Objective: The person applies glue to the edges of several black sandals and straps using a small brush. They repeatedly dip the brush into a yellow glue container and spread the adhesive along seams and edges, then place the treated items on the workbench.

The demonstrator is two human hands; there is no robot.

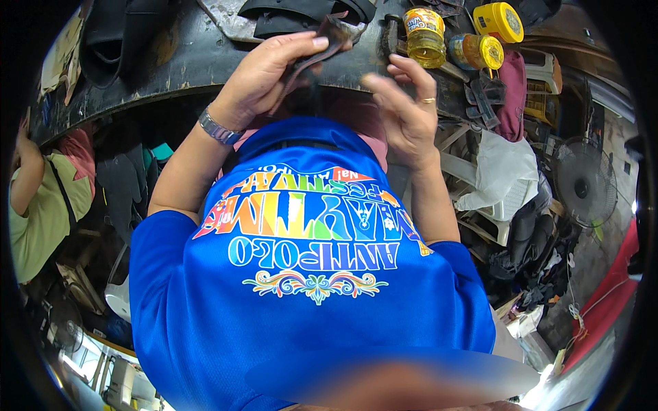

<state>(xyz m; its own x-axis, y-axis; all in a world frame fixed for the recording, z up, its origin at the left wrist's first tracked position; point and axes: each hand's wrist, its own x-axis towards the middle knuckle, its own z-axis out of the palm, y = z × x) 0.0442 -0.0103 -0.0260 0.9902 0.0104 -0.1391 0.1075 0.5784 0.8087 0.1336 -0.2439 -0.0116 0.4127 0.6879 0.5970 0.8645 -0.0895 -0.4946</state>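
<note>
My left hand (264, 72), with a metal watch at the wrist, pinches a dark, thin, leather-like piece (334, 40) over the near edge of the worktable. A narrow strip of it hangs down past the palm. To the right, my right hand (409, 109) is lifted with its fingers apart and slightly blurred; nothing shows in it. Just beyond its fingertips lies a dark tool that resembles a hammer (391, 35). Black curved sheet pieces (291, 17) rest on the table past my left hand.
Along the right of the dark worktable (178, 72) stand an open-looking glass jar (425, 48), a yellow-lidded jar (473, 51) and a yellow tub (495, 22). White plastic chairs (504, 181) and a fan (582, 183) are at right. Another person in a yellow-green shirt (51, 212) is at left.
</note>
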